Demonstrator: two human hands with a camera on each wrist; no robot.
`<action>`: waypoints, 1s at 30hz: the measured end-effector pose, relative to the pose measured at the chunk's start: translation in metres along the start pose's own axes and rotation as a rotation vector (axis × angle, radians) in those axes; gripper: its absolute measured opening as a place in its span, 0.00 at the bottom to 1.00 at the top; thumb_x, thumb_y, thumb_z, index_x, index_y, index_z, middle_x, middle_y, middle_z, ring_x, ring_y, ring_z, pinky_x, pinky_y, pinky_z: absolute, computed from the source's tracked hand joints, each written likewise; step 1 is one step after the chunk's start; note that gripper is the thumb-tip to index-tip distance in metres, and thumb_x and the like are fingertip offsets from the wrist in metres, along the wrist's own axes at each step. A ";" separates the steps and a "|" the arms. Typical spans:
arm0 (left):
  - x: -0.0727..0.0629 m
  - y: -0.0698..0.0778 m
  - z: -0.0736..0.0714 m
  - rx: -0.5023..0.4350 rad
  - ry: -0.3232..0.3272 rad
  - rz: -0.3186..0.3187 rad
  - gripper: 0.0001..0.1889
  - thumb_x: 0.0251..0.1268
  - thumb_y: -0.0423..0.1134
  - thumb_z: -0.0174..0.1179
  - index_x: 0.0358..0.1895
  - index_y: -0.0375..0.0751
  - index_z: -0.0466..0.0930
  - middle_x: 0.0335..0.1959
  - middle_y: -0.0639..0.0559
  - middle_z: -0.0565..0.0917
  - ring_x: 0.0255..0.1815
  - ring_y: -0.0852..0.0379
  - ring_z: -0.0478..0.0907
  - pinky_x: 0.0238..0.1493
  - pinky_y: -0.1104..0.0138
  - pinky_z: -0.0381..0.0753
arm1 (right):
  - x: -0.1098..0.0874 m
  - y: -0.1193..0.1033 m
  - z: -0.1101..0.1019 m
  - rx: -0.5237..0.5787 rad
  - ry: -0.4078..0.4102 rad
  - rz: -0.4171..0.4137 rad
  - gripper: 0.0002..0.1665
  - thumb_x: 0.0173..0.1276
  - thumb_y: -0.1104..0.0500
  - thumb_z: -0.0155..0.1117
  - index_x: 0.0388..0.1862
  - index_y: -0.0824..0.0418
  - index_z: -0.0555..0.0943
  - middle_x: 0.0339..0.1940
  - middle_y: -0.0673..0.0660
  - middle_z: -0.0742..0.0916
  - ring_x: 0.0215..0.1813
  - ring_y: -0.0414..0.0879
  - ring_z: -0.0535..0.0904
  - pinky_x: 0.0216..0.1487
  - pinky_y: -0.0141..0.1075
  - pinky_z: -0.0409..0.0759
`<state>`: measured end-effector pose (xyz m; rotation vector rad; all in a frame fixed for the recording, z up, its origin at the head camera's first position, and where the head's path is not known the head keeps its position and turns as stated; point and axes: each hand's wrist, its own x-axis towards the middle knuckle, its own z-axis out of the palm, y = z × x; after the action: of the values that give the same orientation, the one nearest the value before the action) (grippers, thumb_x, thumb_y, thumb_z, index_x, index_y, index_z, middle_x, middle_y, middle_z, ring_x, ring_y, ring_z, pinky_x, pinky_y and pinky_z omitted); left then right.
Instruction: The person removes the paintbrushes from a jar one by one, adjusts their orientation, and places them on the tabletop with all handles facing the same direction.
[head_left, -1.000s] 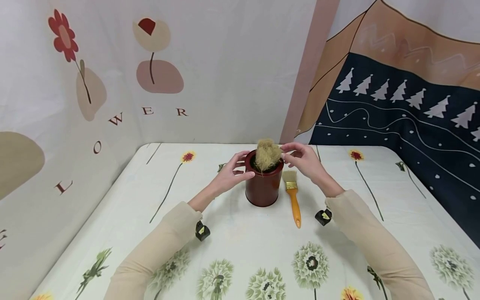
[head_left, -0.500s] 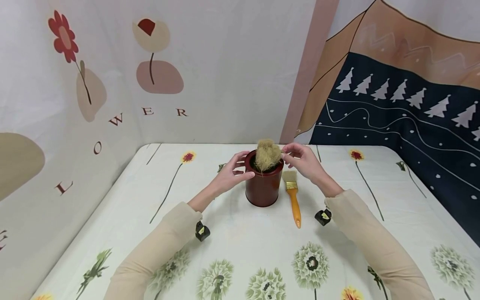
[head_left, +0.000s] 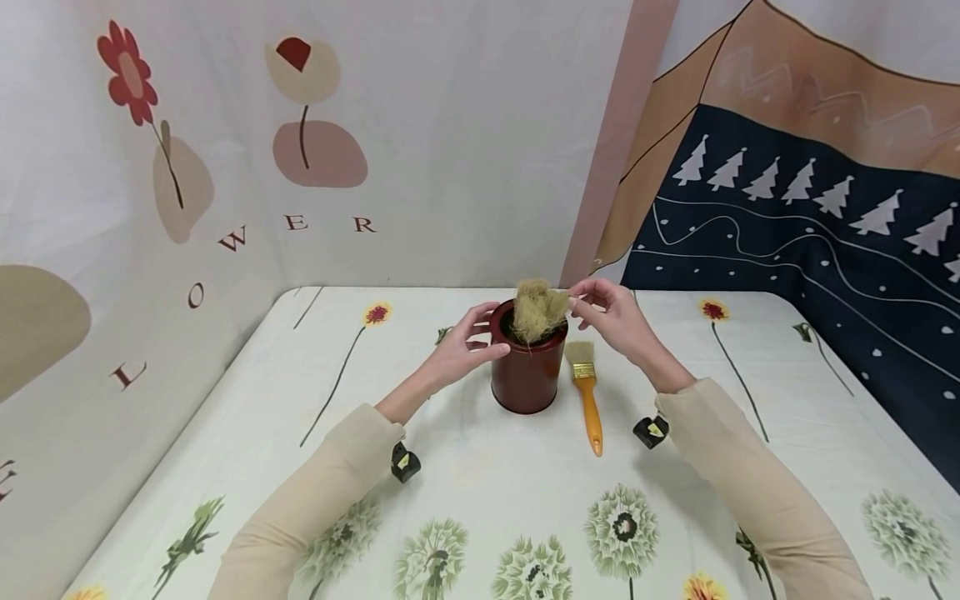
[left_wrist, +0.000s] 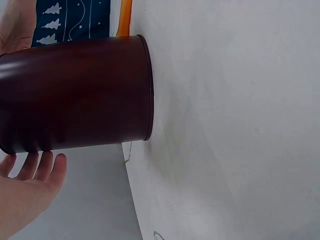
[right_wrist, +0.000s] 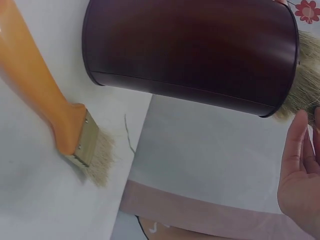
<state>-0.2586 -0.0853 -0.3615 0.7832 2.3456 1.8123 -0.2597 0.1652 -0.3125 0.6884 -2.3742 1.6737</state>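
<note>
A dark red cylindrical can (head_left: 523, 379) stands upright on the table, a dry, straw-coloured clump of fibre (head_left: 538, 312) rising out of its open top. My left hand (head_left: 465, 346) holds the can near the rim, thumb at the front and fingers on the far left side; the left wrist view shows those fingertips against its wall. At the clump's right edge, my right hand (head_left: 609, 317) pinches some of the fibre between thumb and fingers. Inside the can, the lower part of the clump is hidden.
Just right of the can lies a flat paintbrush (head_left: 587, 400) with an orange handle, bristles pointing away from me. The table (head_left: 465, 467) has a white cloth printed with flowers. Printed curtains (head_left: 480, 150) hang directly behind its far edge.
My right hand has shifted slightly right, and the clump's right side has stretched out with it. The left hand, can and paintbrush stay where they were.
</note>
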 end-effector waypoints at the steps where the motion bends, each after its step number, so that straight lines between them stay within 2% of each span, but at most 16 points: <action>1: 0.000 0.000 0.000 0.001 0.001 -0.001 0.33 0.56 0.39 0.60 0.64 0.48 0.56 0.57 0.51 0.65 0.55 0.56 0.65 0.50 0.64 0.68 | -0.001 -0.006 0.000 -0.005 -0.001 -0.008 0.08 0.64 0.67 0.53 0.40 0.72 0.72 0.34 0.61 0.77 0.31 0.46 0.74 0.28 0.31 0.77; 6: 0.000 -0.001 0.000 0.000 0.001 0.001 0.33 0.56 0.39 0.60 0.65 0.48 0.56 0.57 0.51 0.65 0.55 0.56 0.65 0.51 0.64 0.68 | -0.006 -0.031 -0.002 0.000 0.021 -0.032 0.07 0.64 0.71 0.50 0.40 0.75 0.70 0.34 0.61 0.78 0.30 0.48 0.75 0.27 0.30 0.77; 12: 0.000 0.001 -0.001 -0.005 -0.010 -0.012 0.33 0.56 0.39 0.60 0.65 0.47 0.55 0.58 0.48 0.64 0.56 0.54 0.65 0.51 0.63 0.68 | -0.002 -0.022 -0.010 0.049 0.044 -0.067 0.07 0.64 0.72 0.50 0.41 0.75 0.69 0.34 0.55 0.78 0.33 0.49 0.78 0.31 0.31 0.78; 17: -0.005 0.019 0.000 -0.017 -0.027 -0.020 0.34 0.57 0.35 0.58 0.65 0.38 0.53 0.59 0.41 0.63 0.57 0.48 0.63 0.53 0.58 0.66 | 0.002 -0.012 -0.016 0.066 0.056 -0.077 0.10 0.65 0.68 0.52 0.42 0.73 0.69 0.35 0.55 0.78 0.34 0.46 0.78 0.33 0.32 0.78; 19: -0.008 0.027 0.001 -0.015 -0.029 -0.023 0.33 0.57 0.34 0.58 0.65 0.36 0.52 0.59 0.40 0.63 0.57 0.46 0.63 0.53 0.58 0.66 | 0.003 -0.013 -0.017 0.068 0.066 -0.088 0.11 0.65 0.66 0.52 0.42 0.73 0.68 0.35 0.55 0.78 0.34 0.47 0.78 0.33 0.32 0.78; 22: -0.009 0.031 0.001 -0.010 -0.028 -0.035 0.33 0.58 0.33 0.57 0.65 0.35 0.52 0.59 0.39 0.62 0.57 0.46 0.63 0.53 0.57 0.65 | 0.002 -0.016 -0.019 0.063 0.090 -0.108 0.11 0.65 0.65 0.53 0.42 0.73 0.69 0.35 0.55 0.78 0.33 0.48 0.78 0.33 0.32 0.78; 30: -0.009 0.032 0.001 -0.014 -0.029 -0.030 0.33 0.58 0.32 0.57 0.65 0.35 0.52 0.59 0.39 0.62 0.57 0.46 0.63 0.53 0.57 0.66 | 0.001 -0.025 -0.025 0.083 0.155 -0.137 0.06 0.64 0.65 0.53 0.40 0.64 0.71 0.34 0.55 0.78 0.32 0.43 0.78 0.33 0.29 0.77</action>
<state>-0.2389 -0.0827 -0.3348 0.7622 2.3118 1.7917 -0.2526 0.1812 -0.2814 0.6902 -2.1132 1.7096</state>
